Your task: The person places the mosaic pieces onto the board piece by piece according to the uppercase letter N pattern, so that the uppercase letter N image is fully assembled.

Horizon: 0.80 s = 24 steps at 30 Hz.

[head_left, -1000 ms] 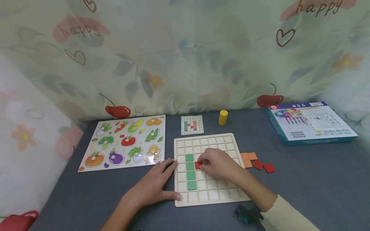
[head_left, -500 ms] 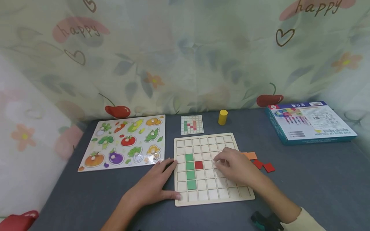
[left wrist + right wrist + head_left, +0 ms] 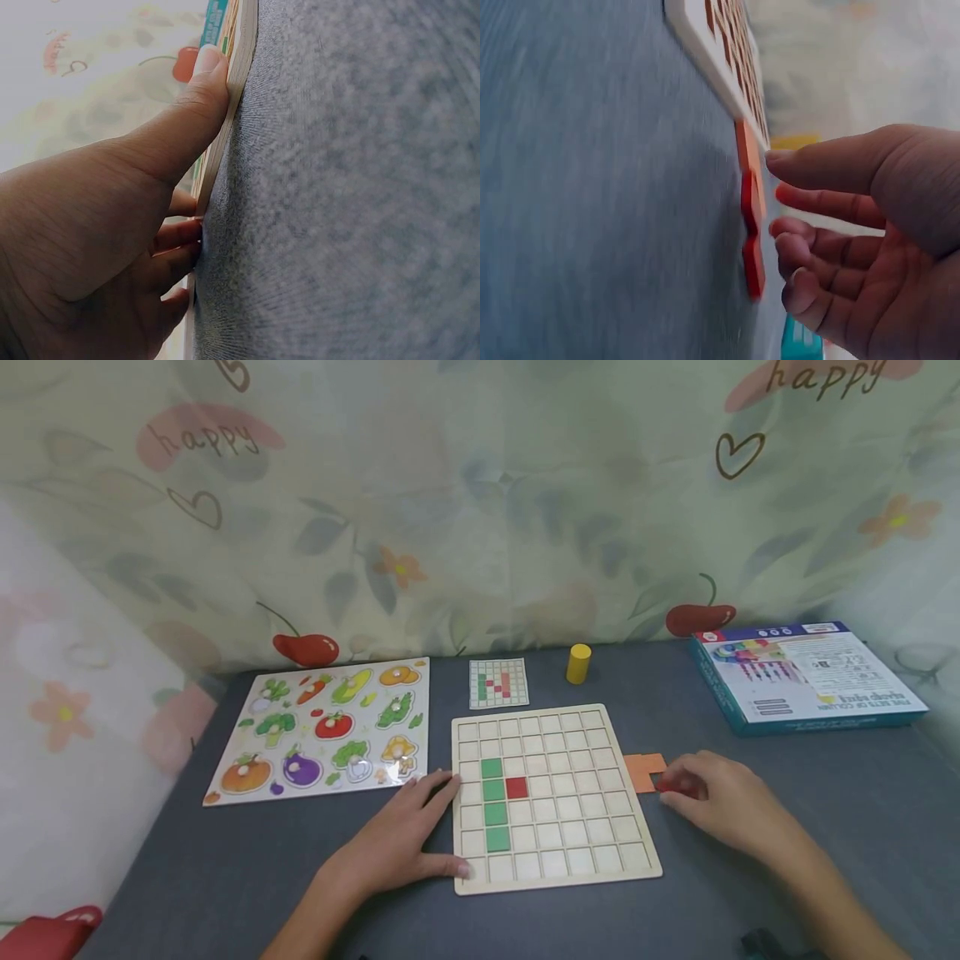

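okay, your left hand (image 3: 405, 835) rests on the left edge of the board (image 3: 553, 864), fingers relaxed. your right hand (image 3: 723, 802), loosely bent and gripping nothing, hovers just over two loose red tiles (image 3: 754, 268) on the table (image 3: 420, 927), beside the orange tiles (image 3: 640, 771). another red square (image 3: 517, 787) sits next to the green tiles (image 3: 496, 814).

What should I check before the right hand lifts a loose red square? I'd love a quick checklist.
1. Board steadied: ok, left hand touches its edge.
2. Placed red tile within one cell: ok.
3. Loose red tile gripped by right hand: not ok, fingers open in the right wrist view.
4. Pattern card uncovered: ok.
5. Exact target cell: cannot tell, the card's print is too small.
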Tool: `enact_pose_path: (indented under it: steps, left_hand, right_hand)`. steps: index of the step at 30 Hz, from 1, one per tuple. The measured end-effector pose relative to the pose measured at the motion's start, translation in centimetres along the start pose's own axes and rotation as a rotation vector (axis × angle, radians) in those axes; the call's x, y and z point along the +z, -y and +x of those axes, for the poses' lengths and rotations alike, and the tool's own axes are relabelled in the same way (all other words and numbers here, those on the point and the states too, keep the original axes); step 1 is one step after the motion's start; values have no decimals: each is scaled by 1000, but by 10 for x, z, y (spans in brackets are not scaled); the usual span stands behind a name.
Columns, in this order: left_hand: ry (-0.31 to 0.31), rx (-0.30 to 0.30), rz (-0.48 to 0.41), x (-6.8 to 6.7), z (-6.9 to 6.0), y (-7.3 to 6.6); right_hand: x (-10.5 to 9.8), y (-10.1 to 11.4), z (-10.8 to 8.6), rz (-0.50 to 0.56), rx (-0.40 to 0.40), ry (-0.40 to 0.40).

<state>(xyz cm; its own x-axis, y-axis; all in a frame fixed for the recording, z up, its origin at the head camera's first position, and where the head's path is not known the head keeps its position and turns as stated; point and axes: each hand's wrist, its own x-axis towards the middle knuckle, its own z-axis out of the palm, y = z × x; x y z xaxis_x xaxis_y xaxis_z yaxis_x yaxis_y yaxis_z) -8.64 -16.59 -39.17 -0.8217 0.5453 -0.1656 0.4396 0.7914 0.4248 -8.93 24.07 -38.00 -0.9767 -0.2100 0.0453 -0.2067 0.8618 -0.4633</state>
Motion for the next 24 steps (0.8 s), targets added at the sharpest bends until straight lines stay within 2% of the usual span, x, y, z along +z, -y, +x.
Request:
enact_pose_path:
  steps: [4,9,17,24]
  left_hand:
    - [2,4,0,0,0,0]
    - [3,1,2,-1,1,0]
    - [0,4,10,-1,1,0]
    - [2,2,6,0,1,2]
  right_hand:
    - [-4,-14,-3,-23,74,7]
    - [-1,-16,-1,-32,94,7]
    - [1,-15,1,-66,69,-20]
    - [0,-14,1,-8,52,-11]
